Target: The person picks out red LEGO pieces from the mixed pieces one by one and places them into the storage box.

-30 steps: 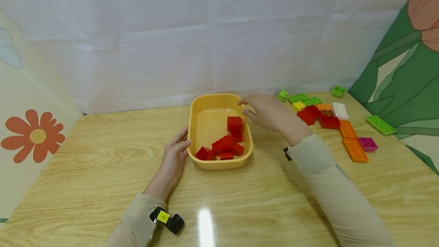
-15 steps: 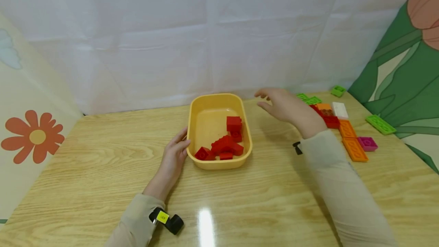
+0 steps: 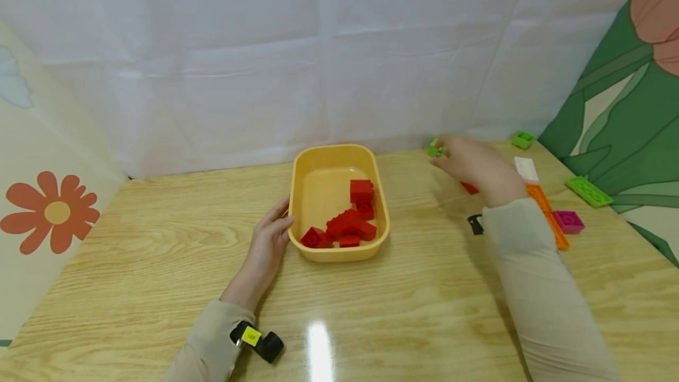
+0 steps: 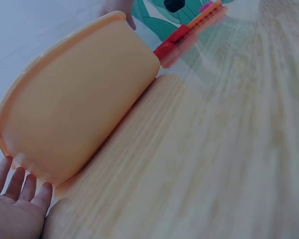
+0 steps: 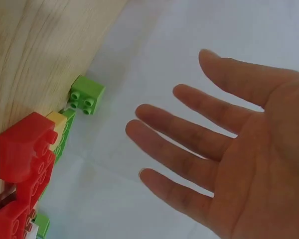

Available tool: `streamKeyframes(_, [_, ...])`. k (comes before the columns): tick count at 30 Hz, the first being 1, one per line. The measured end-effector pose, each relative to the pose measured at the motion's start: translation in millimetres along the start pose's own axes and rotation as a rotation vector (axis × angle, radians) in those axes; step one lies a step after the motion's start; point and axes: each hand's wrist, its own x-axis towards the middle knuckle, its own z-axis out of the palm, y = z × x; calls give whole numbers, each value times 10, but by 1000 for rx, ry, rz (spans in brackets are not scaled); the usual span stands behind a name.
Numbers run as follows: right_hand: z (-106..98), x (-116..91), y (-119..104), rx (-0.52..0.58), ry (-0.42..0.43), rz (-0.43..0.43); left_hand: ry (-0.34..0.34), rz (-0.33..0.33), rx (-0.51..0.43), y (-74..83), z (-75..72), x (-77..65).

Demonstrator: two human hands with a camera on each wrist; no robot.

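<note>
My left hand (image 3: 269,239) holds the near left side of a yellow plastic tub (image 3: 300,193), thumb at the rim and fingers along the outer wall. The wrist view on that side shows the fingertips (image 4: 44,191) against the tub's wall (image 4: 84,89). Several red toy building bricks (image 3: 347,224) lie inside, mostly at the near end. My right hand (image 3: 480,167) hovers over the brick group on the right, partly hiding it. Its fingers are spread with nothing in them in the right wrist view, beside red bricks (image 5: 25,144) and a green brick (image 5: 87,92).
Beyond the right hand lie a white brick (image 3: 526,170), orange flat bricks (image 3: 540,198), a magenta brick (image 3: 569,222) and a long green brick (image 3: 589,191). One small green brick (image 3: 523,140) sits at the back corner. A white cloth (image 3: 239,63) hangs behind the table.
My right hand has moved right from beside the tub's far right rim to over the loose bricks. The left hand and the tub have stayed in place.
</note>
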Motion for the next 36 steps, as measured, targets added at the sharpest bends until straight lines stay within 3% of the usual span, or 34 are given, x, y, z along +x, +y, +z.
streamKeyframes(6, [-10, -49, 106, -13, -15, 8, -3, 14, -17, -6, 1, 9])
streamKeyframes(13, [5, -48, 235, 9, -64, 77, -13, 33, -8, -14, 13, 22])
streamKeyframes(20, [56, -47, 357, 3, -40, 142, -7, 28, -12, -13, 20, 19])
streamKeyframes(36, [96, -68, 419, -2, -59, 271, -4, 25, -12, -7, 18, 20])
